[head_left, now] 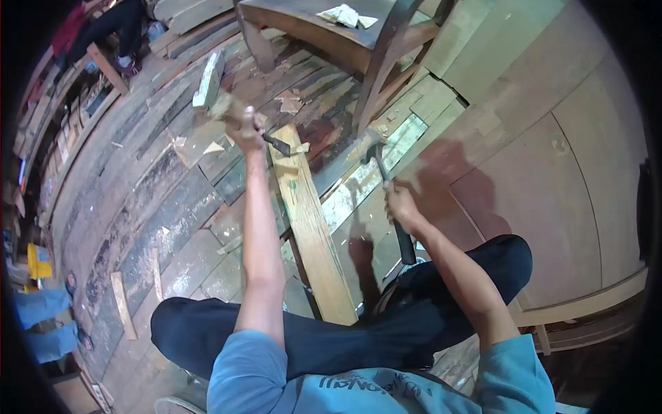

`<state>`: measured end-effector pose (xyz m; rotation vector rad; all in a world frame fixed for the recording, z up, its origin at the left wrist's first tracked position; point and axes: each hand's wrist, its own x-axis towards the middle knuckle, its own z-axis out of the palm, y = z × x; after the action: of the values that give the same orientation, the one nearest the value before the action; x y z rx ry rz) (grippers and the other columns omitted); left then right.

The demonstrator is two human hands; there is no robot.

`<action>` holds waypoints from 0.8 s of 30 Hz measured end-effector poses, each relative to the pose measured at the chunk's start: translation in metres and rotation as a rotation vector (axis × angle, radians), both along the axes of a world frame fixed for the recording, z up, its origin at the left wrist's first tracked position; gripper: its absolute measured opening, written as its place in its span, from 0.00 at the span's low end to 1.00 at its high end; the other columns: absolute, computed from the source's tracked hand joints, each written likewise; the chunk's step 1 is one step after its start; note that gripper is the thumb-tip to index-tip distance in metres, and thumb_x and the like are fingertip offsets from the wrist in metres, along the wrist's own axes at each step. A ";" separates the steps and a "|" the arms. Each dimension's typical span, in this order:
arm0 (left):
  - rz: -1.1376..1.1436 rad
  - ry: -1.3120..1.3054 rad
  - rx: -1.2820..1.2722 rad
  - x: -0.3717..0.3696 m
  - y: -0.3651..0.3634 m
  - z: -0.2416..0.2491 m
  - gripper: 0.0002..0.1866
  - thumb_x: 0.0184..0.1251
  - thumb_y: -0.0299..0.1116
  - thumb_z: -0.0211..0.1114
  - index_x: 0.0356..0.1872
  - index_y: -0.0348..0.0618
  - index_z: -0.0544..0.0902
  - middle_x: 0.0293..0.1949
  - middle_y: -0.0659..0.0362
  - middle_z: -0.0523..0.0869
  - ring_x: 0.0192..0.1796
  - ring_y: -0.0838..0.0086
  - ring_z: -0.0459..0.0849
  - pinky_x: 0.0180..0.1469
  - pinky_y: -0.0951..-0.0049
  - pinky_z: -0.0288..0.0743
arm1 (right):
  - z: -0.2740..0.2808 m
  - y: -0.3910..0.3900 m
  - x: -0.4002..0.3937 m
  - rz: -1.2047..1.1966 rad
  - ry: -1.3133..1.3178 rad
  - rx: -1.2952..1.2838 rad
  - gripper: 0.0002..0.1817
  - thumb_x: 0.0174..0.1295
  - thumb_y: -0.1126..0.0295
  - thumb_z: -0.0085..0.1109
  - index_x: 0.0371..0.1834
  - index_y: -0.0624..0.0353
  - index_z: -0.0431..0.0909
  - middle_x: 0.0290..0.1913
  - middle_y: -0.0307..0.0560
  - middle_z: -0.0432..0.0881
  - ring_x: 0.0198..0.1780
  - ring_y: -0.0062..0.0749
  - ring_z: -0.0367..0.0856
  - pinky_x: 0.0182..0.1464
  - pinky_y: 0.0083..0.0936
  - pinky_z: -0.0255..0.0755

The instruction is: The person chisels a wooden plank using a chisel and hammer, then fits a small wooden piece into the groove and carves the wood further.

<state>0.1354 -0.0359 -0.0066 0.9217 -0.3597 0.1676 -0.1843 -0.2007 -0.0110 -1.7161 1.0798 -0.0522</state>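
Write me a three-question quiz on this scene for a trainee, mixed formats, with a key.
1. Multiple choice. Which hand holds the hammer? A) left; B) right; C) neither.
2. Fill the gap. The near end of the wooden beam lies between the wearer's ____.
3. True or false. The hammer's head is resting on the beam.

Key
1. B: the right hand grips its handle.
2. Legs.
3. False: the head is apart from the beam, off to its right.

One hammer (380, 165), one chisel (278, 145), one beam (310, 221), one furniture piece (303, 21).
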 end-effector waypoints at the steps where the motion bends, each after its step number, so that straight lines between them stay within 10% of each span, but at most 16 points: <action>1: -0.074 0.023 -0.105 -0.002 0.004 0.009 0.14 0.56 0.39 0.63 0.20 0.45 0.70 0.14 0.61 0.71 0.13 0.79 0.66 0.16 0.75 0.61 | -0.029 -0.010 -0.015 0.082 0.057 -0.037 0.25 0.69 0.50 0.44 0.28 0.63 0.72 0.16 0.43 0.72 0.13 0.29 0.72 0.17 0.32 0.66; 6: -0.365 0.103 -0.555 -0.028 0.004 0.070 0.16 0.61 0.48 0.54 0.22 0.47 0.72 0.12 0.65 0.65 0.11 0.80 0.59 0.16 0.78 0.54 | -0.054 -0.002 -0.048 0.249 0.305 -0.461 0.26 0.67 0.54 0.50 0.27 0.71 0.76 0.21 0.55 0.79 0.19 0.38 0.81 0.21 0.35 0.74; 9: -0.444 0.231 -0.792 -0.040 -0.003 0.089 0.18 0.57 0.51 0.57 0.22 0.47 0.72 0.12 0.67 0.65 0.11 0.82 0.59 0.15 0.81 0.54 | -0.072 -0.026 -0.043 0.321 0.227 -0.244 0.27 0.66 0.52 0.49 0.33 0.73 0.77 0.22 0.56 0.81 0.20 0.45 0.82 0.26 0.42 0.76; 10: -0.487 0.289 -0.855 -0.043 -0.005 0.092 0.18 0.55 0.51 0.59 0.22 0.46 0.71 0.12 0.68 0.65 0.11 0.83 0.59 0.15 0.82 0.54 | -0.054 -0.025 -0.029 0.332 0.429 -0.168 0.29 0.65 0.51 0.47 0.54 0.70 0.74 0.43 0.66 0.82 0.48 0.51 0.82 0.53 0.41 0.72; 14: -0.633 0.435 -1.009 -0.054 -0.014 0.095 0.17 0.48 0.44 0.64 0.22 0.45 0.67 0.12 0.68 0.66 0.11 0.83 0.62 0.15 0.84 0.59 | 0.017 -0.011 0.010 0.180 -0.111 -0.292 0.34 0.62 0.51 0.55 0.68 0.56 0.61 0.65 0.65 0.66 0.69 0.52 0.62 0.67 0.42 0.59; 21: -0.478 0.706 -0.877 -0.093 -0.025 0.109 0.17 0.49 0.44 0.64 0.20 0.48 0.65 0.12 0.68 0.65 0.12 0.80 0.62 0.18 0.81 0.59 | 0.105 0.017 0.019 0.405 -0.754 -0.741 0.33 0.63 0.63 0.60 0.69 0.58 0.58 0.57 0.55 0.74 0.60 0.39 0.73 0.60 0.32 0.68; 24: -0.391 0.763 -0.753 -0.110 -0.029 0.121 0.20 0.54 0.49 0.61 0.18 0.50 0.63 0.14 0.67 0.64 0.14 0.79 0.62 0.23 0.78 0.59 | 0.112 0.023 0.017 0.200 -0.703 -0.489 0.18 0.63 0.61 0.60 0.45 0.65 0.71 0.33 0.50 0.78 0.34 0.31 0.77 0.38 0.32 0.70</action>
<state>0.0258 -0.0647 0.1144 0.1141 0.2394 -0.3893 -0.1669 -0.1774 0.1007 -1.9938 0.3800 -0.7867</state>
